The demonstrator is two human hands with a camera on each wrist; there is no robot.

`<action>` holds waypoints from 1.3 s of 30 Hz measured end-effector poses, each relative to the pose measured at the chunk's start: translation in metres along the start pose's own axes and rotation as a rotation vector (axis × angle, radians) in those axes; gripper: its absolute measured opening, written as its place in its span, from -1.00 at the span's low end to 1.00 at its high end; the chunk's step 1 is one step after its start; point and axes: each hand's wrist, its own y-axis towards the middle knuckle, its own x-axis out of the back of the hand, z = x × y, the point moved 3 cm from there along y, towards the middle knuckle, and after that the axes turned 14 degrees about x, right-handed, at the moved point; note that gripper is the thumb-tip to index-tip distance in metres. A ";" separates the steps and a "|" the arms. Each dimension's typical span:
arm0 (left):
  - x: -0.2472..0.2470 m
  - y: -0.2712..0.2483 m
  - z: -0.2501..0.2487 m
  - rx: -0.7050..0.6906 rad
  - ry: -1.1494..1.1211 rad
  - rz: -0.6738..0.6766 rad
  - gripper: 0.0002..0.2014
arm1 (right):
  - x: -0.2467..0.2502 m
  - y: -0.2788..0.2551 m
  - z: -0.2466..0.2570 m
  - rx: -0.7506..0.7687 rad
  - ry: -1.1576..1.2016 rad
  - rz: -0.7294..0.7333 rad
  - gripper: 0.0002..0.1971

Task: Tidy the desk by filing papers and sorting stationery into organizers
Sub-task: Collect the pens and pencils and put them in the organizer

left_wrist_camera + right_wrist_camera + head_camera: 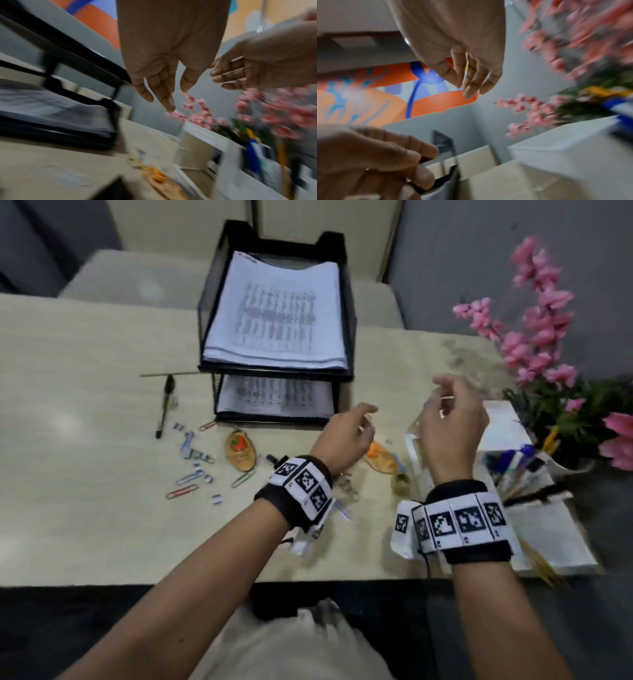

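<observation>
Both hands hover above the desk [85, 440] in front of the black two-tier mesh tray [348, 313], which holds stacks of printed papers [274, 309]. My left hand [368, 419] has relaxed fingers; the left wrist view shows the left hand [176, 97] empty. My right hand [442, 395] is raised higher, its fingers loosely bent, and nothing shows in it [464, 88]. It hangs over a white organizer [503, 429] with pens [513, 463]. Coloured paper clips [190, 474], a black pen [163, 409] and an oval keychain [240, 451] lie loose at the left.
An orange-and-yellow item [380, 458] and a clear plastic box [416, 440] lie under the hands. Pink artificial flowers [541, 313] stand at the right edge. A white notepad [548, 535] lies at the near right corner. The wrist views are blurred.
</observation>
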 end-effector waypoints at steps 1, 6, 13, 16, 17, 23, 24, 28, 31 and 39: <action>0.026 -0.001 0.020 0.071 -0.051 -0.037 -0.68 | -0.022 0.001 0.023 0.029 0.067 0.029 -0.71; 0.152 -0.013 0.140 0.392 -0.415 -0.234 -0.80 | -0.138 -0.018 0.144 0.181 0.291 0.312 -0.79; 0.262 -0.044 0.263 0.790 -0.852 -0.348 -0.79 | -0.297 -0.069 0.216 0.143 0.104 0.953 -0.79; 0.281 -0.050 0.293 0.835 -0.909 -0.357 -0.79 | -0.330 -0.085 0.219 0.034 -0.066 1.113 -0.72; 0.287 -0.051 0.299 0.847 -0.912 -0.359 -0.80 | -0.338 -0.089 0.218 0.008 -0.103 1.129 -0.70; 0.289 -0.036 0.306 0.875 -0.904 -0.259 -0.81 | -0.348 -0.095 0.203 -0.129 -0.138 1.054 -0.77; 0.284 -0.032 0.303 0.882 -0.925 -0.219 -0.82 | -0.346 -0.096 0.202 -0.157 -0.102 1.036 -0.79; 0.265 -0.014 0.291 0.891 -0.929 -0.036 -0.79 | -0.333 -0.108 0.206 -0.171 0.193 1.085 -0.84; 0.259 -0.001 0.285 0.875 -0.936 -0.026 -0.75 | -0.327 -0.101 0.212 -0.140 0.334 1.316 -0.84; 0.295 -0.004 0.313 0.862 -0.850 -0.191 -0.70 | -0.404 -0.005 0.168 -0.102 -0.041 0.815 -0.68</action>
